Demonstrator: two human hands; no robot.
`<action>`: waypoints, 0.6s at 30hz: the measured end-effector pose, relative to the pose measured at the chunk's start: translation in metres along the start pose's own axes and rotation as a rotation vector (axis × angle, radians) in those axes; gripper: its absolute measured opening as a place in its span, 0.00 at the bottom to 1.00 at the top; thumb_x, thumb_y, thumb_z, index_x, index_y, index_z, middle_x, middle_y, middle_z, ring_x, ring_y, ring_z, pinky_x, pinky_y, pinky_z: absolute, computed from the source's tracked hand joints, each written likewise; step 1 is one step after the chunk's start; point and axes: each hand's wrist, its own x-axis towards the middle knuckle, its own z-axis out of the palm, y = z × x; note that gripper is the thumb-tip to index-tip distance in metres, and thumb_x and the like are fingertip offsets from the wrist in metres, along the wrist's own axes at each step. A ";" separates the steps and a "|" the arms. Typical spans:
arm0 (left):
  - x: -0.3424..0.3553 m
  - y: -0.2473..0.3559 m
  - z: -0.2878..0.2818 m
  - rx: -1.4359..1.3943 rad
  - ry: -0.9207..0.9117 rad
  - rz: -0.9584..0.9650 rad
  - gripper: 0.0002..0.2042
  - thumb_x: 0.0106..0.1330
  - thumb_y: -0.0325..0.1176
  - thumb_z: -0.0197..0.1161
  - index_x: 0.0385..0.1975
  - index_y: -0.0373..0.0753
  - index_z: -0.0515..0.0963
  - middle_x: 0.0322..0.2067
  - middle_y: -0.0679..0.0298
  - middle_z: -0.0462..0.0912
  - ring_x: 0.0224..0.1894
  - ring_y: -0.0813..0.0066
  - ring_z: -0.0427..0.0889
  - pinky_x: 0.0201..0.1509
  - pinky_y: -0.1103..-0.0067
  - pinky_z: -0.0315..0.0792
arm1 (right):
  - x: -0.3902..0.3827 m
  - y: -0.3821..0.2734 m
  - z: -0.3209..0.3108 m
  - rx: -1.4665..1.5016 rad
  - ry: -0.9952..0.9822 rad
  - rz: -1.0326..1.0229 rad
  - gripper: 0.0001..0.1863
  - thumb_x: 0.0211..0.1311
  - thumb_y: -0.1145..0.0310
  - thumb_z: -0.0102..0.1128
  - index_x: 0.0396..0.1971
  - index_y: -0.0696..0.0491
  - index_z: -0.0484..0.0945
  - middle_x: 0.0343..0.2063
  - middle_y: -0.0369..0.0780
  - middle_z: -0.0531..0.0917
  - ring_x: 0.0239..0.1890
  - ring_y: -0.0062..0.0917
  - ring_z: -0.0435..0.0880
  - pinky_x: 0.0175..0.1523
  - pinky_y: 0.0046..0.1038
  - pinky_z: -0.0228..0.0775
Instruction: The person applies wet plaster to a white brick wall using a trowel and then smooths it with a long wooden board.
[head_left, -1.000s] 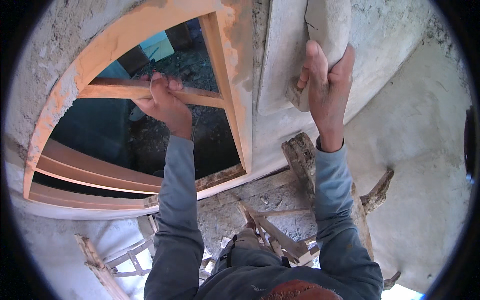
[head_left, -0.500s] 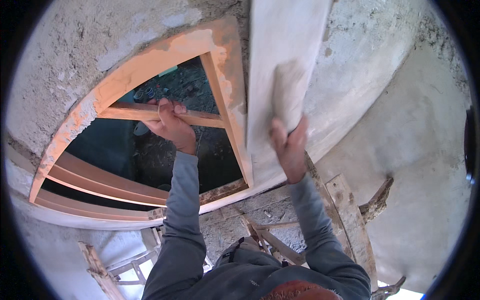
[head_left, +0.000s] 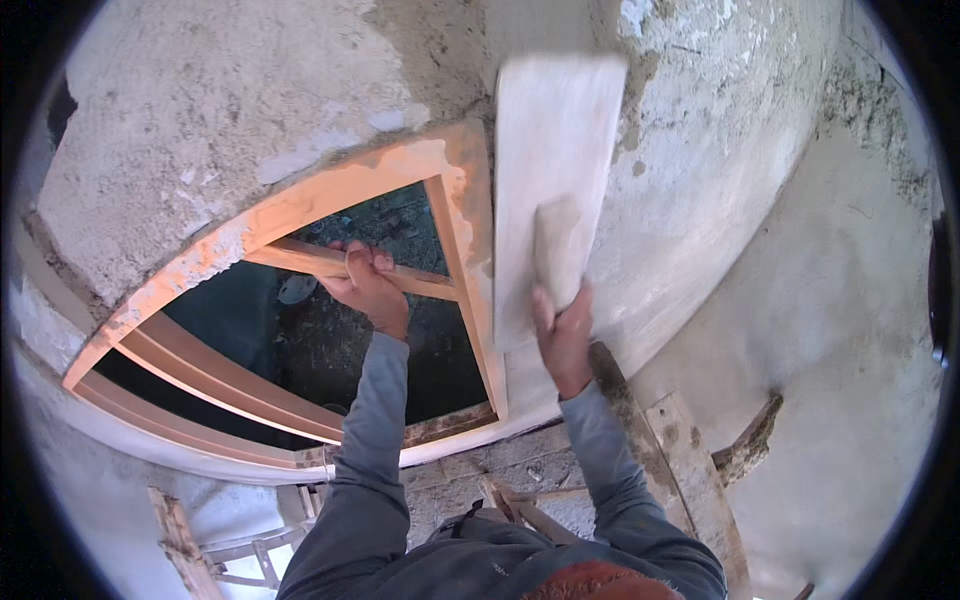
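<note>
My left hand is closed round a wooden crossbar inside the orange-painted, curved window frame. Through the frame's opening a dark space with scattered debris shows. My right hand grips the lower end of the handle on a long, pale rectangular float. The float lies lengthwise against the plastered wall, just right of the frame's upright edge.
Rough plaster surrounds the frame's curved top. Below right are weathered planks and a jagged timber beside a grey wall. A wooden ladder-like structure stands at lower left; more timber lies beneath me.
My right hand has brought the float leftward and downward along the wall, beside the frame. My left hand still holds the crossbar; the frame now sits lower in the view.
</note>
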 end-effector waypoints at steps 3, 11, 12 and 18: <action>-0.004 0.002 -0.004 0.026 0.042 -0.014 0.16 0.64 0.20 0.54 0.47 0.39 0.59 0.24 0.63 0.68 0.18 0.78 0.68 0.21 0.80 0.69 | 0.042 -0.039 -0.007 0.104 -0.014 0.127 0.28 0.70 0.66 0.63 0.58 0.67 0.61 0.32 0.58 0.82 0.32 0.47 0.86 0.34 0.40 0.76; -0.011 0.000 0.008 0.005 0.038 -0.016 0.16 0.64 0.20 0.54 0.48 0.39 0.58 0.26 0.64 0.68 0.18 0.79 0.67 0.21 0.80 0.69 | -0.071 0.074 0.006 -0.033 -0.075 0.072 0.32 0.67 0.62 0.66 0.59 0.66 0.62 0.31 0.60 0.83 0.34 0.54 0.86 0.36 0.44 0.78; -0.007 0.002 0.011 -0.002 0.021 -0.005 0.16 0.64 0.20 0.54 0.48 0.39 0.58 0.26 0.64 0.68 0.18 0.79 0.67 0.21 0.80 0.69 | -0.060 0.059 0.003 -0.008 -0.124 0.155 0.32 0.67 0.62 0.65 0.60 0.66 0.61 0.31 0.59 0.83 0.34 0.54 0.86 0.36 0.45 0.78; 0.000 -0.002 -0.014 0.044 0.019 0.032 0.17 0.64 0.21 0.55 0.49 0.40 0.58 0.27 0.62 0.70 0.18 0.79 0.68 0.21 0.81 0.69 | 0.151 -0.138 -0.031 -0.147 0.063 -0.283 0.27 0.71 0.59 0.60 0.57 0.64 0.65 0.41 0.57 0.81 0.40 0.51 0.84 0.41 0.42 0.77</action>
